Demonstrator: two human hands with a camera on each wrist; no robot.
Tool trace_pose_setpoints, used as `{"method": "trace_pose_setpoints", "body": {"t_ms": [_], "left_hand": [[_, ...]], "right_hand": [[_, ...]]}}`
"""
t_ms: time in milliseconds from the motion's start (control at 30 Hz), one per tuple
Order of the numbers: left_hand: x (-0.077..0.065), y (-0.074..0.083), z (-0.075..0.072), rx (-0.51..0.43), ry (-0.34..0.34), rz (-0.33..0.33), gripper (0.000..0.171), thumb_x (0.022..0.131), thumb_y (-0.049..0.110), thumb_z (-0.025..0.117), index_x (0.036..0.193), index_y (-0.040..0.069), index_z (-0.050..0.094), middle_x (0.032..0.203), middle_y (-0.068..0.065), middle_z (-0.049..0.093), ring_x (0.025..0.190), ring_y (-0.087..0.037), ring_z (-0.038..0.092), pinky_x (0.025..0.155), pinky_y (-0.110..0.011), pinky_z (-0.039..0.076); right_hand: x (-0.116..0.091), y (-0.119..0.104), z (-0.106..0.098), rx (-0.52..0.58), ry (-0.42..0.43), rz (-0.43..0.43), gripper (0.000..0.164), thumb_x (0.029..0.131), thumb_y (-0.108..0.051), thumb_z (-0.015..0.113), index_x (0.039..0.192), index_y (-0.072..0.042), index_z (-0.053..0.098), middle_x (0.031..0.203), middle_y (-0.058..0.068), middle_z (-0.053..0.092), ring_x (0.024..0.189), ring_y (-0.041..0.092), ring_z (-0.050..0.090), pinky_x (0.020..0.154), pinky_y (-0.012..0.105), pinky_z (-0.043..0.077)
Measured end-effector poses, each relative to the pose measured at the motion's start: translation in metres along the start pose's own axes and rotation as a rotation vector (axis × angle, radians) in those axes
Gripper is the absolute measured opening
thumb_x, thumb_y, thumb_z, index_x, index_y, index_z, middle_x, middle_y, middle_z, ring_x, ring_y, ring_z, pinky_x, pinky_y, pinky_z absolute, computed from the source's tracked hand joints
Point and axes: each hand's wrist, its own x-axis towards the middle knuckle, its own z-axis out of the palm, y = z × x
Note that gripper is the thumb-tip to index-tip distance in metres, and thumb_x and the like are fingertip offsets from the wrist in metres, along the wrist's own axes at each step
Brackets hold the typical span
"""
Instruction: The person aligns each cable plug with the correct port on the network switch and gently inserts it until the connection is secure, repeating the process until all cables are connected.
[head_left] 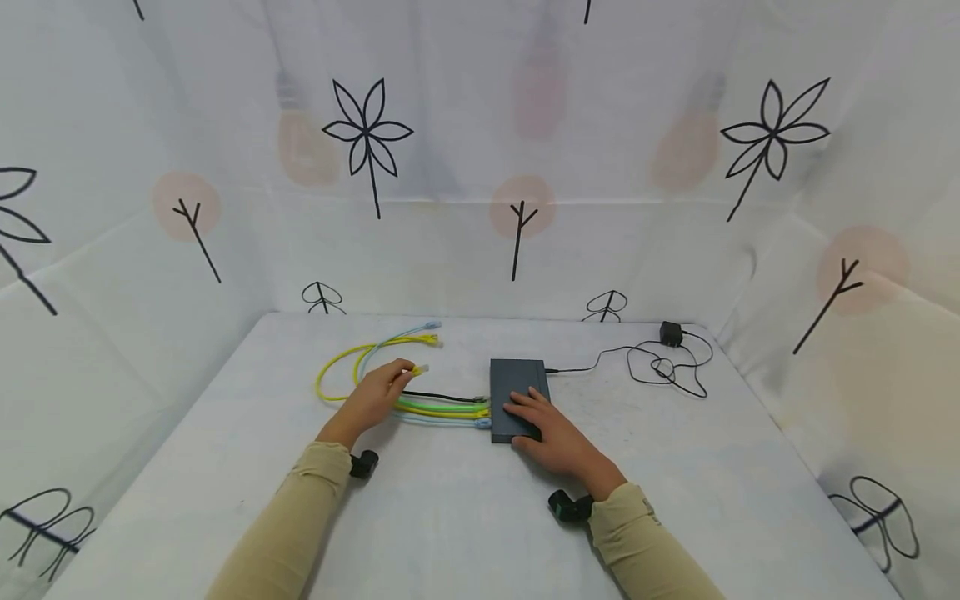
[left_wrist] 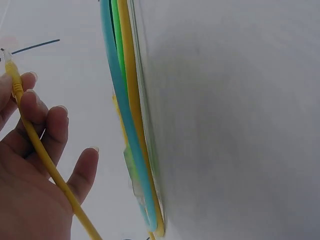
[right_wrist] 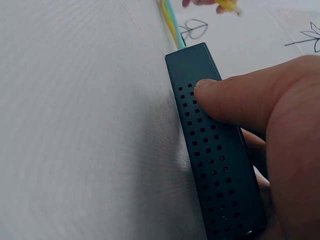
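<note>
My left hand (head_left: 372,398) pinches a yellow network cable (left_wrist: 42,150) just behind its clear plug (head_left: 423,367), held above the table to the left of a dark network switch (head_left: 516,377). The cable's tail runs down across the palm in the left wrist view. Fingers spread, my right hand (head_left: 561,442) rests on top of the switch. Its thumb (right_wrist: 225,97) presses the perforated side wall. Along the switch's left side, black, green, yellow and light blue cables (head_left: 442,422) are plugged in; my left hand hides part of their length.
Behind my left hand, a loop of yellow cable (head_left: 318,379) and the light blue cable's end (head_left: 432,325) lie on the white table (head_left: 465,517). At the back right sits a black power adapter (head_left: 671,334), its tangled thin cord (head_left: 600,357) leading to the switch. Printed white cloth walls (head_left: 450,250) surround the table.
</note>
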Motion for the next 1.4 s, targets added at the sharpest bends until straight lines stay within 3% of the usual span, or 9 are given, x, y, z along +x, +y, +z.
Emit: {"method": "trace_pose_setpoints", "body": {"t_ms": [133, 400, 633, 867, 1133, 1400], "left_hand": [[0.005, 0.006, 0.004, -0.003, -0.022, -0.003, 0.033, 0.106, 0.033, 0.039, 0.126, 0.014, 0.058, 0.1, -0.011, 0.063, 0.082, -0.018, 0.052, 0.076, -0.037, 0.044], [0.014, 0.015, 0.012, 0.009, -0.071, -0.018, 0.03, 0.105, 0.029, 0.041, 0.126, 0.015, 0.057, 0.113, -0.009, 0.064, 0.093, -0.019, 0.056, 0.085, -0.041, 0.047], [0.019, 0.021, 0.016, 0.022, -0.102, -0.028, 0.028, 0.105, 0.028, 0.042, 0.124, 0.015, 0.059, 0.108, -0.006, 0.064, 0.087, -0.017, 0.052, 0.08, -0.037, 0.045], [0.025, 0.028, 0.02, 0.033, -0.132, -0.019, 0.03, 0.106, 0.028, 0.041, 0.124, 0.014, 0.059, 0.115, -0.007, 0.064, 0.093, -0.017, 0.054, 0.085, -0.038, 0.046], [0.033, 0.034, 0.025, 0.047, -0.157, -0.007, 0.028, 0.105, 0.026, 0.042, 0.124, 0.013, 0.059, 0.107, -0.005, 0.064, 0.085, -0.017, 0.052, 0.079, -0.037, 0.045], [0.039, 0.037, 0.033, 0.071, -0.19, -0.022, 0.029, 0.105, 0.029, 0.043, 0.124, 0.015, 0.06, 0.114, -0.002, 0.065, 0.092, -0.014, 0.057, 0.083, -0.036, 0.048]], "right_hand": [[0.0, 0.0, 0.001, 0.001, -0.005, -0.003, 0.053, 0.093, -0.029, 0.064, 0.144, -0.021, 0.049, 0.157, -0.002, 0.033, 0.151, 0.03, 0.014, 0.115, 0.059, 0.025], [0.0, -0.001, 0.0, -0.001, -0.002, 0.008, 0.053, 0.093, -0.029, 0.064, 0.144, -0.022, 0.049, 0.157, -0.003, 0.033, 0.151, 0.029, 0.013, 0.115, 0.058, 0.025], [0.001, 0.0, 0.001, -0.009, -0.005, 0.0, 0.053, 0.093, -0.029, 0.064, 0.144, -0.021, 0.049, 0.157, -0.002, 0.033, 0.151, 0.03, 0.014, 0.115, 0.058, 0.025], [0.0, -0.001, 0.0, -0.004, -0.007, 0.001, 0.053, 0.093, -0.028, 0.064, 0.144, -0.02, 0.049, 0.157, -0.001, 0.034, 0.151, 0.031, 0.014, 0.115, 0.058, 0.025], [0.001, 0.0, 0.0, -0.015, -0.007, 0.008, 0.053, 0.094, -0.029, 0.064, 0.144, -0.022, 0.048, 0.157, -0.002, 0.033, 0.151, 0.029, 0.014, 0.115, 0.058, 0.025], [0.001, -0.002, -0.002, -0.003, -0.017, 0.007, 0.053, 0.094, -0.028, 0.064, 0.144, -0.021, 0.048, 0.157, -0.001, 0.033, 0.151, 0.031, 0.013, 0.115, 0.058, 0.025]]}}
